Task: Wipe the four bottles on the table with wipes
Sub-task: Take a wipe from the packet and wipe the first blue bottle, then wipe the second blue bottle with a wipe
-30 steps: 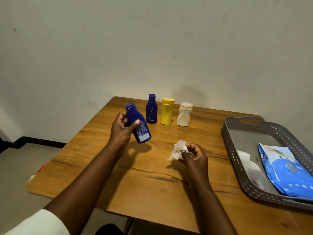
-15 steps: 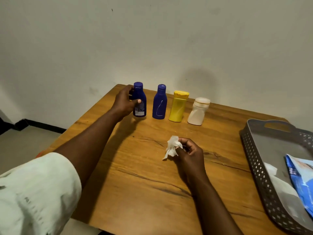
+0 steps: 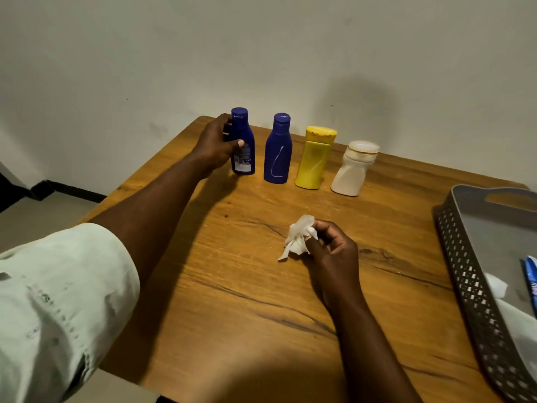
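Big wooden table (image 3: 232, 286) fills the shot, pushed up against a plain wall. Off at the right edge sits a grey perforated tray (image 3: 465, 274) with a blue packet (image 3: 530, 276) and some white sheet poking into view inside it.

Now the line-up along the far side: four bottles in a row, all upright. Leftmost is a dark blue bottle (image 3: 243, 146), label facing us, standing at the table's far left corner. Just beside it a second blue bottle (image 3: 278, 152), then a yellow bottle (image 3: 315, 159), then a squat white bottle (image 3: 353, 170) at the right end.

The left hand (image 3: 215, 146) is out at full reach, fingers and thumb wrapped round that leftmost blue bottle, whose base is down on the wood. The right hand (image 3: 331, 248) waits mid-table, well apart from the row, fingertips pinching a crumpled white wipe (image 3: 297, 239) that dangles onto the surface.

My read: this bottle is being parked in its slot in the row. How many of the others are done, I cannot tell. Next move calls for letting go cleanly so it stands steady, sliding across to the neighbour without knocking it, and bringing that one in to the wipe.
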